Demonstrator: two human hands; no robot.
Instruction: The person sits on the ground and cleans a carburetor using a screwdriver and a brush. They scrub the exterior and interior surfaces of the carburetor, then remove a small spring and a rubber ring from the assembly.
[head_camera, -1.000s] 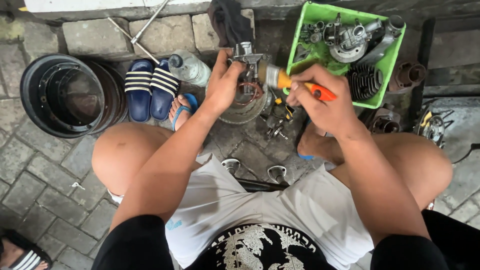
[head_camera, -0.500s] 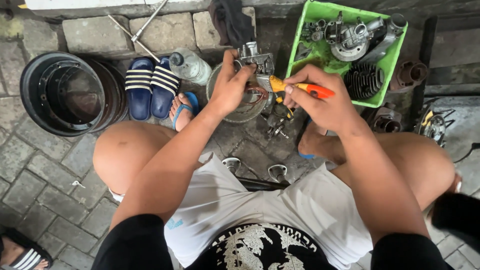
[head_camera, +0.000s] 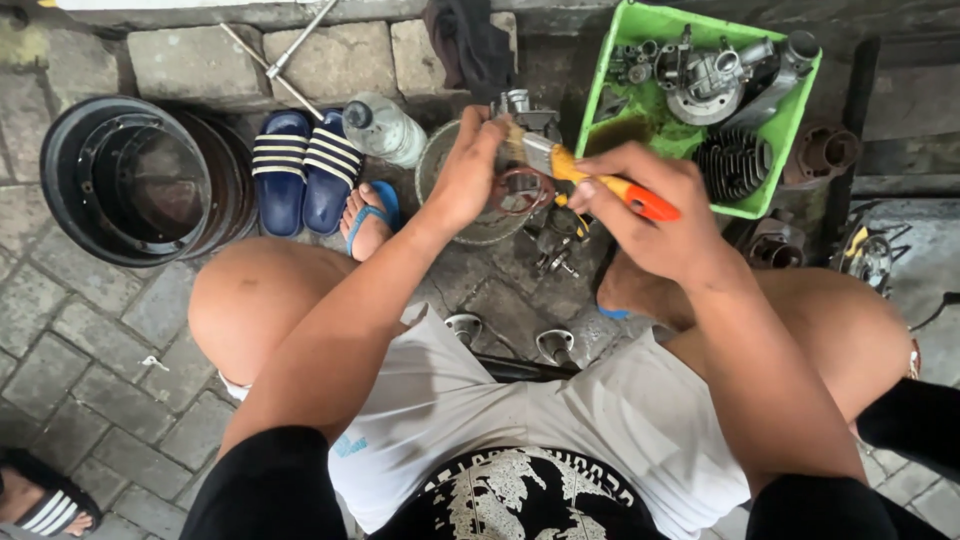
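The right hand (head_camera: 655, 215) is closed around the orange handle of a paintbrush (head_camera: 580, 170), its bristles touching a small metal carburetor (head_camera: 522, 110). The left hand (head_camera: 470, 175) grips that carburetor from the side, holding it above a round metal basin (head_camera: 450, 200) on the paved floor. Just right of the basin sits a green plastic tray (head_camera: 640, 25) holding engine parts. Left of the basin lie a plastic bottle (head_camera: 385, 130), a pair of blue striped slides (head_camera: 300, 165) and a black wheel rim (head_camera: 130, 180).
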